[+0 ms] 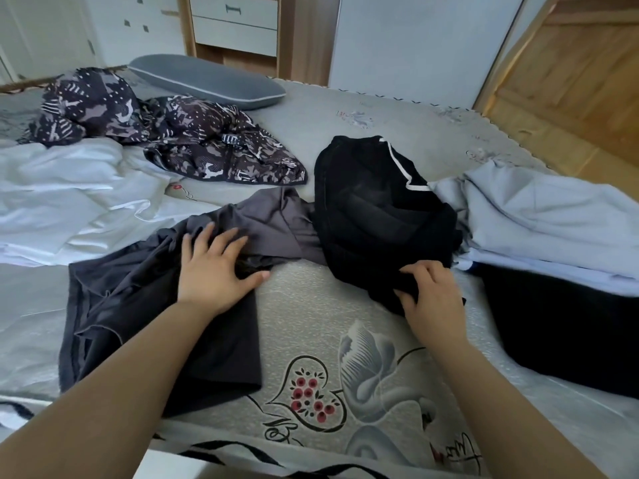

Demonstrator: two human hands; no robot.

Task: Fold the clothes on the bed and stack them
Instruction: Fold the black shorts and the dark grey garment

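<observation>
Left hand [214, 267] lies spread flat on the dark grey garment [145, 305]; right hand [427, 292] pinches the black garment [380, 216] hem under its fingertips. Pulling could drag both, since they overlap beyond the fingers.

- Your left hand [218, 267] lies flat on the shorts [138, 305], spread on the bed [311, 323] at your left.
- Your right hand [432, 292] grips the mesh garment [380, 209], heaped right of the shorts.
- Behind them, a patterned garment [193, 146] lies before the pillow [207, 81].
- Folded clothes [536, 219] sit far right.
</observation>
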